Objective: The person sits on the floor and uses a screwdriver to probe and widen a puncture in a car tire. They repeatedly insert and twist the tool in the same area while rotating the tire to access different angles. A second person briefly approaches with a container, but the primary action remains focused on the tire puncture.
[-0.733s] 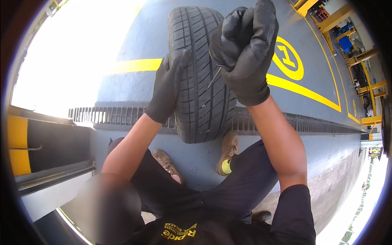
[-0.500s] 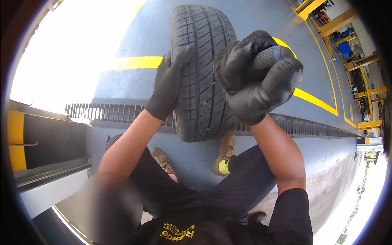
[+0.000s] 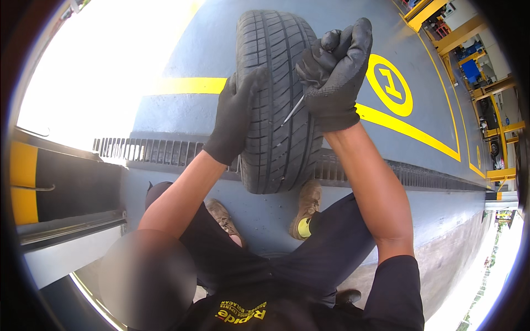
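A black car tyre (image 3: pixel 279 160) stands upright on the floor before me, its grooved tread facing me. My gloved left hand (image 3: pixel 234 113) grips its left side, with fingers lying over the edge of the tread. On the right, my gloved right hand (image 3: pixel 337 77) is closed around a screwdriver (image 3: pixel 293 111). Its thin metal shaft slants down and left across the tread, and the tip appears at or near a groove; contact is not clear. The fist covers most of the handle.
A dark floor grating (image 3: pixel 149 151) runs behind the tyre's base. My shoes (image 3: pixel 310 201) are close to the tyre's bottom. Yellow lines and a yellow circle (image 3: pixel 406 99) mark the grey floor. Yellow frames (image 3: pixel 499 132) stand at far right; a striped post (image 3: pixel 23 182) is at left.
My right hand has turned over and shifted slightly left and up, swinging the screwdriver's handle from facing right to pointing away. More of its shaft now shows. My left hand stays on the tyre.
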Demonstrator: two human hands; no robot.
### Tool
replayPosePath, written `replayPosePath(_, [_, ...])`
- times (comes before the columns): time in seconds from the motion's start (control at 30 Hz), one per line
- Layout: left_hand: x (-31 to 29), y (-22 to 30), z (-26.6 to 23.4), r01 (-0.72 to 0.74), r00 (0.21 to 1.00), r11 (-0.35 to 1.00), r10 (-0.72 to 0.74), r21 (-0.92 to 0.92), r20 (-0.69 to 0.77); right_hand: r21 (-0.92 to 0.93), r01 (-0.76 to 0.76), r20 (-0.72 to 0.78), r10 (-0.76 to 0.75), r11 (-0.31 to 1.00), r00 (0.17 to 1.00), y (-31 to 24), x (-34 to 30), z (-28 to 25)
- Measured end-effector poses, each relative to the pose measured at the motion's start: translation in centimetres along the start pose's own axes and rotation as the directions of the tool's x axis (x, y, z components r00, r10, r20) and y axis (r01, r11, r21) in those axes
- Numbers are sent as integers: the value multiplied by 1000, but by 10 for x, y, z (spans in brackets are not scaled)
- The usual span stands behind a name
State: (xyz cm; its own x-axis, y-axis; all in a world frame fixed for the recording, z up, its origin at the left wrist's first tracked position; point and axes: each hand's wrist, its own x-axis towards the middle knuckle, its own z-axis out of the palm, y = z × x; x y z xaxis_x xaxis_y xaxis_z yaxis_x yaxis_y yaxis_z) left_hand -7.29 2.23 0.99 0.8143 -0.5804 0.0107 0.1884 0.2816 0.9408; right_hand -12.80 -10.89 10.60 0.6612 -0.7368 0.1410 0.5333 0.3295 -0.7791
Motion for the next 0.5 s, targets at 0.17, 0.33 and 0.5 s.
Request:
replayPosePath(0.17, [-6, 5, -1, 68, 998, 997, -67, -24, 5, 64, -102, 155, 91, 993, 984, -2, 6, -11])
replayPosePath(0.33, [5, 1, 13, -82, 995, 993, 86, 82, -42, 288, -396, 557, 184, 872, 810, -1, 36, -52])
replayPosePath(0.5, [13, -13, 1, -417, 815, 661, 576, 624, -67, 278, -480, 481, 312, 832, 819, -11, 41, -27])
